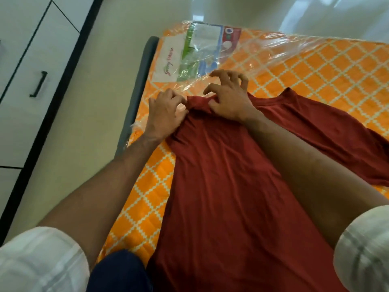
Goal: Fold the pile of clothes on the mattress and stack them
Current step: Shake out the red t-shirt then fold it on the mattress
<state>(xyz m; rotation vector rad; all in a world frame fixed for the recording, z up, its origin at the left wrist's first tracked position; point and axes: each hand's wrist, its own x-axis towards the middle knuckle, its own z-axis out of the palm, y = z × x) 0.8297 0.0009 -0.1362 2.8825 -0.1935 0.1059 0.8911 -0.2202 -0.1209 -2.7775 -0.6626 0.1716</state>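
Pale floor tiles [117, 39] surround an orange mattress [315, 68] with a white lattice print, wrapped in clear plastic [273, 42] that bunches and shines beyond the fingertips. Under the plastic, just past the left hand [163, 115], sits a printed label [189, 57] in white, green and blue.

A dark red shirt [214, 186] lies spread on the mattress, running from the person's body out to both hands. One sleeve [341, 138] extends to the right of the right hand [228, 98].

The left hand pinches a bunched fold of the red fabric at the shirt's far end, fingers curled round it. The right hand rests just beside it on the same end of the shirt, its heel and thumb on the cloth while the fingers arch up, bent and spread, with nothing visibly held between them. The two hands are close together, the gathered fabric between them.

White rolled sleeves [40, 262] show at both lower corners. Well to the left of the left hand stands a white cabinet [25, 60] with a black handle [39, 84] and dark trim.
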